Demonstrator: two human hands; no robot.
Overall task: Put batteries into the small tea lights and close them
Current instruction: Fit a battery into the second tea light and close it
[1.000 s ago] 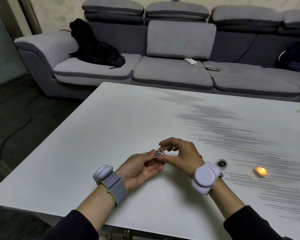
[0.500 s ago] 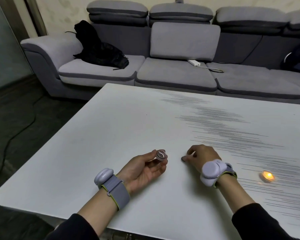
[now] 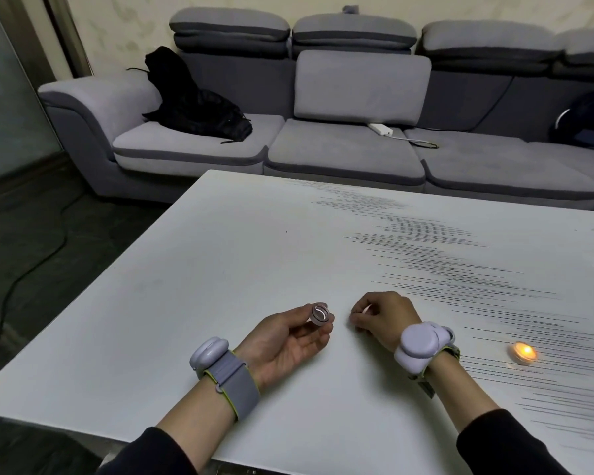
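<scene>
The left hand (image 3: 290, 341) lies palm up on the white desk (image 3: 192, 289), near its front edge. Its fingers (image 3: 318, 332) and thumb are clamped on a small round tea light (image 3: 319, 314), which is held with the underside turned up toward the camera. On this underside there is a round part with two light curved marks; I cannot tell if it is the battery or the cover.

The right hand (image 3: 383, 318) rests on the desk just beside the left one, not touching it, with the back of the hand up. Its fingers are curled together, and the thumb and forefinger pinch a small thin object (image 3: 361, 310) just above the desk surface. This object is too small to tell what it is.

Each wrist carries a pale lilac device on a grey band: one on the left wrist (image 3: 209, 353) and one on the right wrist (image 3: 422, 344).

A second small tea light (image 3: 523, 352) stands on the desk to the right of the right hand, well apart from it, and it glows orange.

Behind the desk stands a long grey fabric sofa (image 3: 343, 156). A black bag (image 3: 196, 104) lies on its left seat, and a white power strip (image 3: 380, 128) with a cable lies on the middle seat.
</scene>
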